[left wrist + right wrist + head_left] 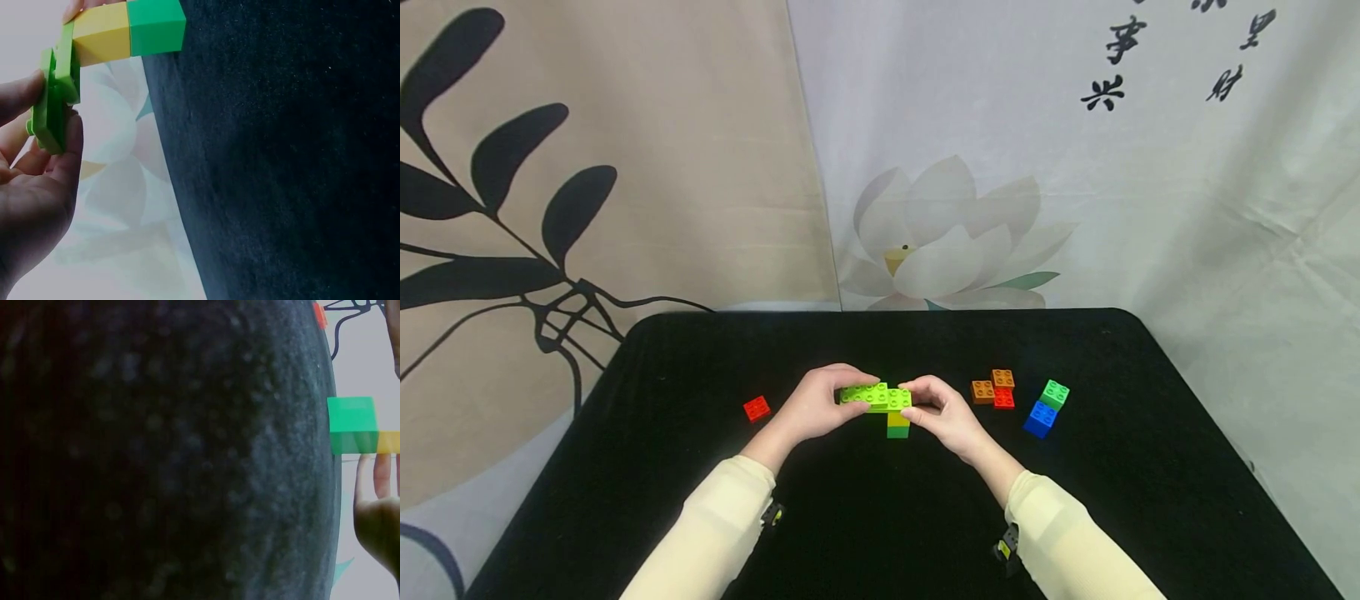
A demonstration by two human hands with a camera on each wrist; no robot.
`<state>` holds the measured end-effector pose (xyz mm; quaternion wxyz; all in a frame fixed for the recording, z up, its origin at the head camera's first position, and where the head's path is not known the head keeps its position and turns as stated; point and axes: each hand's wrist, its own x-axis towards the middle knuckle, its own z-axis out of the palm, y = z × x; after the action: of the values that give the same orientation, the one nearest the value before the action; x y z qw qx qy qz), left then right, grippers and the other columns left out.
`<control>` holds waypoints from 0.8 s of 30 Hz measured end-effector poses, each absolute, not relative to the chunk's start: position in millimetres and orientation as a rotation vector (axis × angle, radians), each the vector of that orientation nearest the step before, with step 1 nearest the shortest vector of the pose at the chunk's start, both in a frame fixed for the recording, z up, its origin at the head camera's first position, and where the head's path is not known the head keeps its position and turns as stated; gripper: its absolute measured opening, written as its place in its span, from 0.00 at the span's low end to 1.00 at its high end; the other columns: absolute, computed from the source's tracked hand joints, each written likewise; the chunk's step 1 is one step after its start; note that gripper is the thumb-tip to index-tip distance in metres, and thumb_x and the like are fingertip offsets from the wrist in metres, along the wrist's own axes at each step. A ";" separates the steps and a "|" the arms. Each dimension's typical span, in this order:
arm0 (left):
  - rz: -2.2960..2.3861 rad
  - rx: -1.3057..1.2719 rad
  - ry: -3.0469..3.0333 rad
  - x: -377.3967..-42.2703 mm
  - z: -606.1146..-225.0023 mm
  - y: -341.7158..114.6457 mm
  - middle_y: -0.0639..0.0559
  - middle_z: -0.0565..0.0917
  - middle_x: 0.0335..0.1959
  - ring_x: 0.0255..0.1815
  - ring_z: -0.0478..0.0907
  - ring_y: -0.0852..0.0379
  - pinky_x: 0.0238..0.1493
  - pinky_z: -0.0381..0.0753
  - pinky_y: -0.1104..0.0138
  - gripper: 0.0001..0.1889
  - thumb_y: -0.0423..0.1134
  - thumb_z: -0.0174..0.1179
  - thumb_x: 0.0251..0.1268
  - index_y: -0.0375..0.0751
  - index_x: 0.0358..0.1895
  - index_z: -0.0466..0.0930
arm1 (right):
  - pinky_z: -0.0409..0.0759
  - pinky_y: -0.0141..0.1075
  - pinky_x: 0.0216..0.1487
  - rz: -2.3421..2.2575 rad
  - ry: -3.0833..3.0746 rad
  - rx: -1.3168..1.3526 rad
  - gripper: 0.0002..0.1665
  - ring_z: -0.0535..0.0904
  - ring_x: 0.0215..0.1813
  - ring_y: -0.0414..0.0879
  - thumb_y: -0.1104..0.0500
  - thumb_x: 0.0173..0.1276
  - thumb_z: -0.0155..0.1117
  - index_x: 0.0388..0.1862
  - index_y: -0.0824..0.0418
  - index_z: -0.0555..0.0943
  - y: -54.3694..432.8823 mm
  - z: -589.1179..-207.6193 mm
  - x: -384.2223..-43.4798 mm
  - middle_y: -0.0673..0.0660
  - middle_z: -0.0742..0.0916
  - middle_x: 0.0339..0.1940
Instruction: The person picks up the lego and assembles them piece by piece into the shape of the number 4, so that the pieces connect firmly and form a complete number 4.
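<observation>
Over the table's middle, my left hand (820,404) pinches a lime-green flat building brick (863,397) between thumb and fingers. That brick overlaps a second lime flat brick (67,65) at a step. Under the right end of the lime bricks are a yellow brick (898,420) and, lowest, a green brick (897,432). My right hand (950,417) grips the right end of this joined piece, thumb in front and fingers behind. In the right wrist view the green brick (353,422) shows beside the right fingers, while the lime bricks are out of frame.
A single red brick (757,408) lies left of my left hand. To the right are two orange bricks (982,392) touching a red brick (1003,399). Farther right, a blue brick (1040,419) touches a green brick (1055,394). The black table (880,517) ends near the curtain (737,208).
</observation>
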<state>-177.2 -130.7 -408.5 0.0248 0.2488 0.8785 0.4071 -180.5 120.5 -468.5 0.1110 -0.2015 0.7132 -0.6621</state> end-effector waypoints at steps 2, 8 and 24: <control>1.252 0.772 2.719 -177.2 -408.6 -130.6 0.54 0.84 0.49 0.49 0.79 0.56 0.52 0.80 0.58 0.19 0.35 0.69 0.60 0.46 0.56 0.84 | 0.77 0.43 0.60 -1.942 2.102 -0.593 0.21 0.77 0.58 0.58 0.66 0.69 0.64 0.59 0.66 0.75 120.4 -468.2 -180.6 0.62 0.82 0.54; 1.252 0.755 2.717 -177.2 -408.6 -130.3 0.54 0.84 0.49 0.49 0.79 0.55 0.52 0.80 0.58 0.18 0.35 0.69 0.61 0.46 0.55 0.84 | 0.77 0.39 0.59 -1.944 2.108 -0.603 0.21 0.76 0.58 0.58 0.67 0.69 0.63 0.60 0.66 0.74 119.6 -468.7 -180.8 0.62 0.82 0.54; 1.282 0.689 2.698 -176.7 -409.5 -129.4 0.55 0.84 0.49 0.49 0.78 0.55 0.52 0.80 0.56 0.19 0.34 0.71 0.59 0.48 0.55 0.85 | 0.78 0.37 0.58 -1.939 2.123 -0.584 0.20 0.76 0.57 0.60 0.67 0.69 0.64 0.59 0.66 0.75 119.1 -467.6 -179.3 0.65 0.82 0.54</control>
<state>-176.7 -129.4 -409.5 0.0381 0.2245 0.8796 0.4178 -179.3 119.1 -467.6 0.1037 -0.1981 0.7197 -0.6572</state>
